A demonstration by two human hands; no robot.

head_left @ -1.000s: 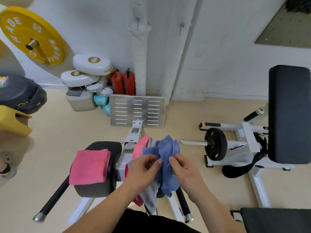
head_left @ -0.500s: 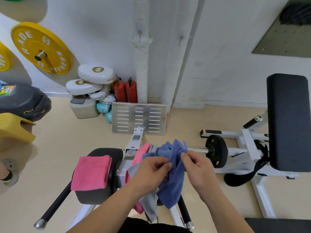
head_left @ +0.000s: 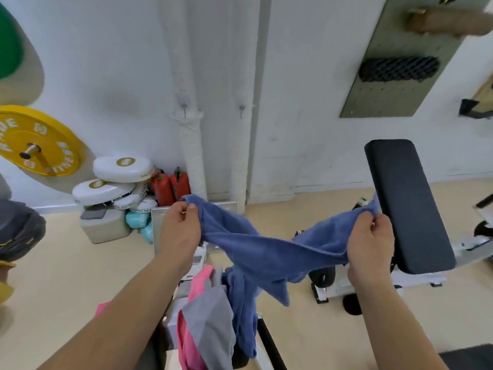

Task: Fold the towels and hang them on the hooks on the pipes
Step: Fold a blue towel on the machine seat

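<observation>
Stretching a blue towel (head_left: 269,249) between the two hands, sagging in the middle and trailing a loose corner down below the fingers. Pinching its left corner with the left hand (head_left: 179,231), fingers (head_left: 190,209) closed on the cloth with the corner poking out just above them. Gripping the opposite corner with the right hand (head_left: 369,241), fingers (head_left: 366,218) curled shut around the bunched edge. Hanging below and between the fingers: a grey towel (head_left: 210,316), a pink towel (head_left: 190,340) and more blue cloth (head_left: 241,316), draped together over part of a white machine frame (head_left: 198,259); cannot tell whether that lower blue cloth belongs to the held towel. Standing above and beyond the left fingers, two white pipes (head_left: 190,145) running up the wall, each carrying a small hook (head_left: 184,106), the second hook (head_left: 241,108) sitting between the two hands and higher up. Leaning just right of the right fingers, a black padded bench back (head_left: 402,198). Resting well left of the left fingers, white round pads (head_left: 121,169), two red extinguishers (head_left: 170,186) and a yellow weight plate (head_left: 37,141) on the wall.
</observation>
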